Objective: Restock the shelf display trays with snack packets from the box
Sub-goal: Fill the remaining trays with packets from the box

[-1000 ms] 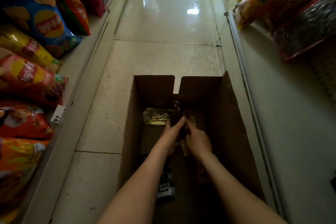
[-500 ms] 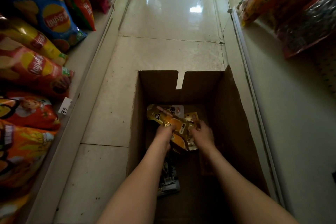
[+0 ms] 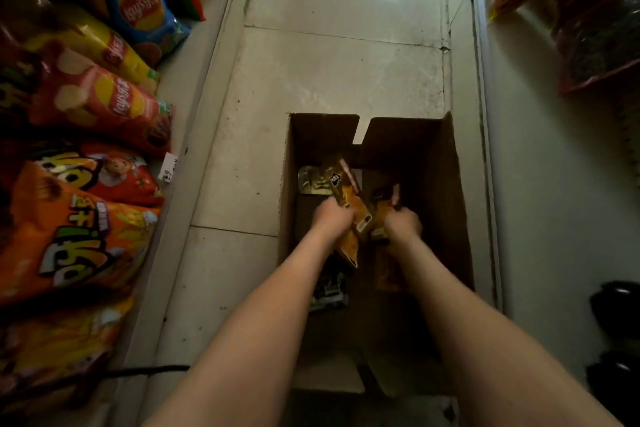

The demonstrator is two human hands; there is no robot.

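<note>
Packets: orange snack packets (image 3: 356,208), inside the cardboard box (image 3: 446,191) toward its 12 o'clock end; we cannot read their blurred print.
Grip: our left hand (image 3: 332,220) and right hand (image 3: 401,227) each have the grip clamped on these packets.
Writing: we read "Lay's" on the blue bag (image 3: 135,0) and red bag (image 3: 104,100) at 10 o'clock.
Around: a price tag (image 3: 168,166) at 9 o'clock; tiled floor (image 3: 329,80) beneath the box.

Both forearms reach forward and down. My left hand (image 3: 331,218) and right hand (image 3: 401,226) sit close together, each gripping snack packets (image 3: 350,199).
</note>
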